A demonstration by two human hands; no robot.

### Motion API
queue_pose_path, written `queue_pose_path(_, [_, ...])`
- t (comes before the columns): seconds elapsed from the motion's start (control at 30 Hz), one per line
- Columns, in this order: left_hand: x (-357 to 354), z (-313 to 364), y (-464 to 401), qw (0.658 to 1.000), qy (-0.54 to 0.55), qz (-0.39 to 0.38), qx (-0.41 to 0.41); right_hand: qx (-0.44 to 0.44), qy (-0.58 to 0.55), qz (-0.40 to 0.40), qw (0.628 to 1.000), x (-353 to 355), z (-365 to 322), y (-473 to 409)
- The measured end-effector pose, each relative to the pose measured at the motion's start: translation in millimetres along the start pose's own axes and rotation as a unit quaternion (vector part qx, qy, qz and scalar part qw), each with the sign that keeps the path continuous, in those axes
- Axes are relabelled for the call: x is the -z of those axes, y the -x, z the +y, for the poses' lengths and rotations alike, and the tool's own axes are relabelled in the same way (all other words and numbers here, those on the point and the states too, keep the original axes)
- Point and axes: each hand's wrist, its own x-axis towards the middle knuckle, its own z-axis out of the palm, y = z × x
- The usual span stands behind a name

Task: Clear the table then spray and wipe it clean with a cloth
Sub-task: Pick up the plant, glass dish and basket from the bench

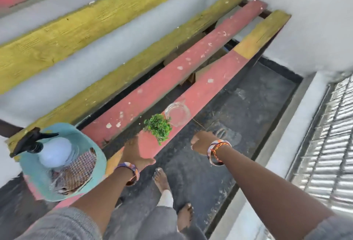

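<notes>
Head view: left hand (136, 153) lies flat, grip relaxed, on the slatted bench (200, 63) beside a green plant sprig (158, 128) and glass ashtray (177, 114); right hand (201, 142) hangs off the edge, its grip unclear. Spray bottle (50, 149) and cloth (76, 171) sit in a teal basket (91, 142).

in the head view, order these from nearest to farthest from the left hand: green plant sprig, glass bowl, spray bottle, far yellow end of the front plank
1. green plant sprig, just beyond the left hand on the pink plank.
2. glass bowl, past the sprig to its right.
3. spray bottle, off to the left in the teal basket.
4. yellow plank end, far up the bench.
</notes>
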Motion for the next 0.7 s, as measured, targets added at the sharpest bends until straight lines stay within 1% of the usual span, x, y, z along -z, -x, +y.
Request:
queue_pose_path(0.1, [-12.1, -7.4, -25.9, 0.999, -0.030, -0.008, 0.022, -0.005, 0.018, -0.013, 1.000, 9.9, 0.7, -29.3])
queue_pose_path(0.2, [-22.8, -6.9, -55.7, 0.999, -0.019, 0.018, 0.043, -0.025, 0.003, -0.004, 1.000, 15.7, 1.5, -66.1])
queue_pose_path(0.27, [-26.6, -0.7, -68.4, 0.999, -0.001, 0.030, 0.021, -0.041, -0.014, 0.013, 0.999, 16.6, 1.1, -89.0])
queue_pose_path(0.33, [-36.5, -0.8, -85.1, 0.996, 0.025, 0.075, -0.038, -0.063, -0.048, 0.042, 0.996, 15.9, -1.7, -112.5])
queue_pose_path(0.4, [-45.2, -0.4, -93.5, 0.991, 0.038, 0.098, -0.082, -0.085, -0.092, 0.064, 0.990, 13.8, -5.7, -129.9])
queue_pose_path(0.43, [-49.0, -1.1, -97.4, 0.992, 0.050, 0.092, -0.066, -0.092, -0.108, 0.073, 0.987, 12.3, -8.0, -138.1])
queue_pose_path(0.47, [-47.6, 3.6, -97.5, 0.996, 0.054, 0.065, -0.031, -0.096, -0.116, 0.083, 0.985, 10.8, -10.1, -144.8])
queue_pose_path(0.53, [-50.4, 9.5, -101.2, 0.998, 0.063, 0.028, -0.005, -0.104, -0.108, 0.097, 0.984, 7.9, -13.4, -154.2])
queue_pose_path(0.57, [-50.4, 12.2, -100.9, 0.997, 0.075, 0.024, -0.013, -0.110, -0.098, 0.101, 0.984, 7.2, -13.5, -156.7])
queue_pose_path(0.63, [-51.4, 12.9, -101.2, 0.989, 0.120, 0.055, -0.071, -0.126, -0.085, 0.103, 0.983, 7.0, -13.0, -161.9])
queue_pose_path(0.7, [-62.2, -0.5, -110.4, 0.986, 0.112, 0.062, -0.108, -0.133, -0.084, 0.102, 0.982, 8.3, -12.7, -163.8])
